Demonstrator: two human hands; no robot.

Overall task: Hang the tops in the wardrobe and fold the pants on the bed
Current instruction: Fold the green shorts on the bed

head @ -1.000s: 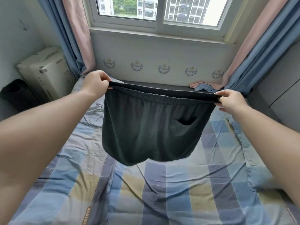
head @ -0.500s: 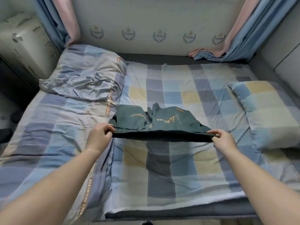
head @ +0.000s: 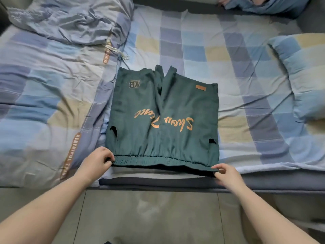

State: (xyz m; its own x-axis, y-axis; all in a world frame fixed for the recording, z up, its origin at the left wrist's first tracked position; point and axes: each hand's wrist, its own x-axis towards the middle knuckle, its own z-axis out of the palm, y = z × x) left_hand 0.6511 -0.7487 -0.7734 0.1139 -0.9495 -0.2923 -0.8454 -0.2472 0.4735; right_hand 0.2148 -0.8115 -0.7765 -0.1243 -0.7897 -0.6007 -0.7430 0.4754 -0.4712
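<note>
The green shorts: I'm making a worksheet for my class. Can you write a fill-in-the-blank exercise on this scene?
1. The green shorts lie spread on the ____.
2. Both hands, left and right, pinch the shorts at the ____.
3. The number printed on the shorts is ____.

Missing words: bed; waistband; 98

Dark green shorts (head: 163, 120) lie spread flat on the checked bed (head: 202, 43), elastic waistband at 6 o'clock by the bed's edge, leg hems at 12; orange script runs upside down across them.
</note>
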